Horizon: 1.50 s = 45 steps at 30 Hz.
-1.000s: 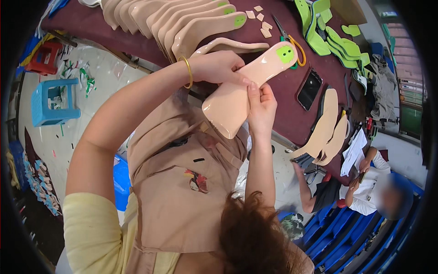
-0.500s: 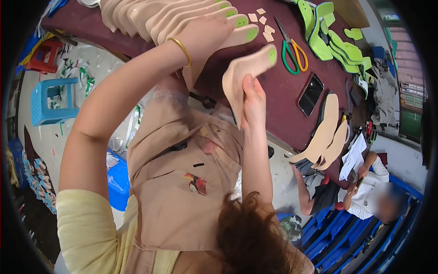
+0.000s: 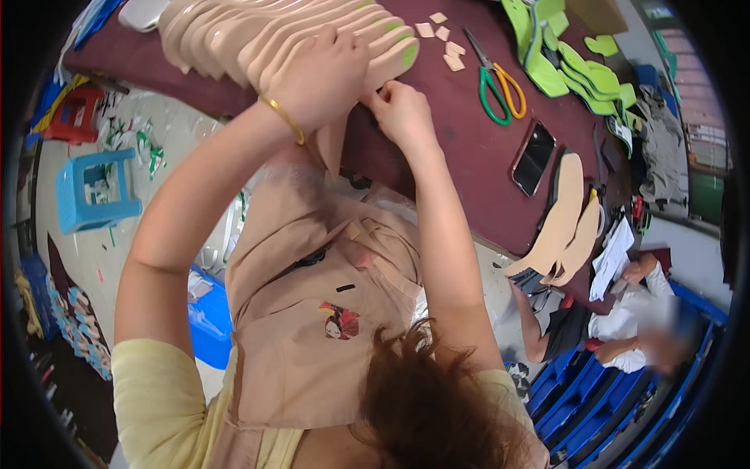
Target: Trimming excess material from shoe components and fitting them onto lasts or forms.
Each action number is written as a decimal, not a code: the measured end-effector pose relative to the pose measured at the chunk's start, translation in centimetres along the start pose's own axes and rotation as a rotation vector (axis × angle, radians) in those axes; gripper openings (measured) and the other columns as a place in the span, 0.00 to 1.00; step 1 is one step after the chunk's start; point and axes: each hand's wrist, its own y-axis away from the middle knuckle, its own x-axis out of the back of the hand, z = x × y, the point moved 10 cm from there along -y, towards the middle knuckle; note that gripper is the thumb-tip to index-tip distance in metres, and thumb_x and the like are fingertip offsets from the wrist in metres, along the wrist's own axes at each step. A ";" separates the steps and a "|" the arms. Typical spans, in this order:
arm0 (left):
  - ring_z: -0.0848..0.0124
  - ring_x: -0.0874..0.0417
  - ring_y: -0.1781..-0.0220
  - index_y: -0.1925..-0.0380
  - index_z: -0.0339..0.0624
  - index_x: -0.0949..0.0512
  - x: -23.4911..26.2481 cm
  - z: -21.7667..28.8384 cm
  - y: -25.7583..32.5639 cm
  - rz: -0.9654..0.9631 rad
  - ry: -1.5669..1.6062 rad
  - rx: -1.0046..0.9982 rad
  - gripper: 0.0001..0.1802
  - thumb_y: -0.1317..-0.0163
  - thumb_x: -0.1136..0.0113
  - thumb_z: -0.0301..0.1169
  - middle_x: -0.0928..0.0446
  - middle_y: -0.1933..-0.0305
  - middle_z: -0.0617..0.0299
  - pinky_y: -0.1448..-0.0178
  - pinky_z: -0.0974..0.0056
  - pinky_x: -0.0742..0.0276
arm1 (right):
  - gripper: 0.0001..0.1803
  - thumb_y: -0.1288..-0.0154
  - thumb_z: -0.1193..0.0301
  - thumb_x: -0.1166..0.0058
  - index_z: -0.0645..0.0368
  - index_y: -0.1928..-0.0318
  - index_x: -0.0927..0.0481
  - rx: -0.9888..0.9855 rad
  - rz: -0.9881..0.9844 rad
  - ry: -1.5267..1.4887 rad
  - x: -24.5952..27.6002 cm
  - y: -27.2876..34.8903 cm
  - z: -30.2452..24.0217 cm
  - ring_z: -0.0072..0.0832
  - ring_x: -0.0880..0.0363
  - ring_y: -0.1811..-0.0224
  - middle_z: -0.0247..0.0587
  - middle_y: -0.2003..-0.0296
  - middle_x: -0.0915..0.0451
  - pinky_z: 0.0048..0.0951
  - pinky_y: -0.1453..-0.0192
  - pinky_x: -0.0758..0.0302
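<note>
Beige insoles (image 3: 258, 35), about ten overlapped; left hand (image 3: 324, 74) and right hand (image 3: 402, 109) grip end one; one scissors (image 3: 496, 78)

Bare maroon desk (image 3: 461, 156) lies open right of the hands, up to scissors (image 3: 500, 86) and dark phone (image 3: 533, 158). Left is blocked by the fanned tan sole stack (image 3: 258, 39). Small tan offcuts (image 3: 437, 27) lie beyond; green soles (image 3: 562, 62) crowd the far right.

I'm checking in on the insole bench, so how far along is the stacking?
Done: a long fanned row of beige insoles lies on the maroon table. In hand: the left hand and right hand press one more onto its end. Left: a few beige insoles at the table's edge.
</note>
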 end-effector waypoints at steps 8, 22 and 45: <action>0.56 0.33 0.46 0.50 0.46 0.31 1.1 -0.4 -0.1 -0.077 -0.142 0.016 0.28 0.55 0.38 0.34 0.34 0.50 0.56 0.46 0.55 0.36 | 0.12 0.44 0.66 0.39 0.62 0.65 0.20 -0.012 0.349 -0.428 8.5 8.4 8.6 0.22 0.23 0.73 0.38 0.75 0.20 0.25 0.66 0.26; 0.61 0.27 0.50 0.48 0.42 0.28 8.3 3.6 -3.0 0.208 0.261 -0.186 0.21 0.42 0.41 0.34 0.29 0.51 0.53 0.48 0.61 0.29 | 0.15 0.48 0.71 0.42 0.63 0.59 0.24 -0.500 0.638 -0.350 22.8 21.1 34.6 0.31 0.24 0.72 0.45 0.58 0.24 0.31 0.61 0.26; 0.66 0.25 0.44 0.44 0.36 0.34 -9.0 15.9 -0.2 -0.497 2.439 0.539 0.21 0.30 0.58 0.39 0.27 0.45 0.57 0.39 0.59 0.31 | 0.28 0.35 0.53 0.54 0.54 0.39 0.34 -0.097 0.823 0.492 20.6 13.1 15.4 0.50 0.57 0.28 0.48 0.34 0.44 0.67 0.34 0.60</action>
